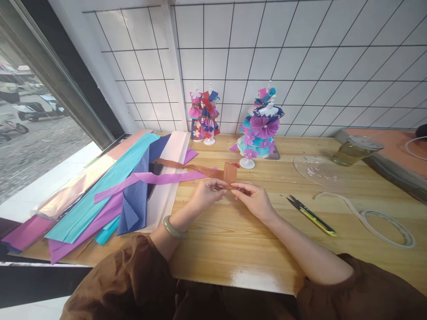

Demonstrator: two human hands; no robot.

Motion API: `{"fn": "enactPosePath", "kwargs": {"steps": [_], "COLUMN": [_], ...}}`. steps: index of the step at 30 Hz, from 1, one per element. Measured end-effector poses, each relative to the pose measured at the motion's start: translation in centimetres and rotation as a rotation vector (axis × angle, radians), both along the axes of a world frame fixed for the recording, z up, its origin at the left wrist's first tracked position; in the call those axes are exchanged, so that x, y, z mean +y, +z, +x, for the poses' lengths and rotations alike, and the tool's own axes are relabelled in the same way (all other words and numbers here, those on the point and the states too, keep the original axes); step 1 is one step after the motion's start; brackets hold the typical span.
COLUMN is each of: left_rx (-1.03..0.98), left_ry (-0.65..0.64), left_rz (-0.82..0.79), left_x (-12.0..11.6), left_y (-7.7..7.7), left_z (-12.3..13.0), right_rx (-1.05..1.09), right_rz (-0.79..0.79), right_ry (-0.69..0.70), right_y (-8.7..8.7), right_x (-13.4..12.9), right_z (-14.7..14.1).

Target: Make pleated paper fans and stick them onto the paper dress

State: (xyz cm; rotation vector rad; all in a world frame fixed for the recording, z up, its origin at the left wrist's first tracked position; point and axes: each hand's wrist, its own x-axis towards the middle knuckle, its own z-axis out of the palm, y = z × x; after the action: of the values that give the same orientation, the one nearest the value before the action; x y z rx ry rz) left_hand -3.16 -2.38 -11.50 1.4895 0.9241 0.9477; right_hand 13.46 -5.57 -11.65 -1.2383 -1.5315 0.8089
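"Brown sleeves (123, 275) fill the bottom of my feed. Grip?"

"Both pinching, mid-frame. The left hand (208, 193) and right hand (255, 200) have thumbs closed against fingers, tips nearly meeting, on the lower edge of a brown strip (230, 172). Its squared end stands above the fingertips; a tail trails left of centre."

"How would I coach it?"

"Small, even folds, I'd judge. Thumbs opposed, a little taken up each time, no tugging: it looks thin, likely to tear. Tail slack, clear of the purple strip (156, 178) running beside it."

"Working outward?"

"Yellow-and-black snips (312, 217) right of centre. Layered coloured sheets (113, 173) at left. Clear dish (302, 166) and cup (358, 150) towards the upper right; decorated stands (264, 129) before the tiled wall (230, 44)."

"What can't I make out?"

"What the fingertips press: fingers cover the fold. Whether squared end and tail are one piece, unsure. The tail's far end gets lost among the sheets. A red scrap (235, 165) half shows behind the square. Pixelated patch (274, 154) beside the larger stand. Right sleeve runs off-frame, lower right."
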Motion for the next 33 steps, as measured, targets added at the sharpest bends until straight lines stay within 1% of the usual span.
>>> {"fn": "enactPosePath", "kwargs": {"steps": [6, 15, 22, 26, 30, 33], "left_rx": [0.015, 0.079, 0.065, 0.055, 0.019, -0.001], "left_ry": [0.016, 0.008, 0.012, 0.025, 0.008, 0.0], "left_rz": [0.01, 0.041, 0.0, -0.005, 0.0, -0.016], "left_x": [0.01, 0.2, 0.02, 0.1, 0.29, 0.29], "left_y": [0.0, -0.29, 0.17, 0.04, -0.26, -0.19], "left_z": [-0.05, -0.24, -0.2, -0.13, -0.1, -0.13], "right_rx": [-0.075, -0.093, -0.071, -0.065, 0.011, 0.068], "right_rz": [0.121, 0.132, 0.064, 0.008, -0.078, -0.126], "right_ry": [0.053, 0.05, 0.006, -0.014, 0.004, 0.033], "right_y": [0.15, 0.23, -0.05, 0.04, -0.01, -0.15], "right_x": [-0.08, -0.16, -0.01, 0.0, 0.04, 0.12], "right_z": [0.19, 0.17, 0.2, 0.18, 0.08, 0.04]}}
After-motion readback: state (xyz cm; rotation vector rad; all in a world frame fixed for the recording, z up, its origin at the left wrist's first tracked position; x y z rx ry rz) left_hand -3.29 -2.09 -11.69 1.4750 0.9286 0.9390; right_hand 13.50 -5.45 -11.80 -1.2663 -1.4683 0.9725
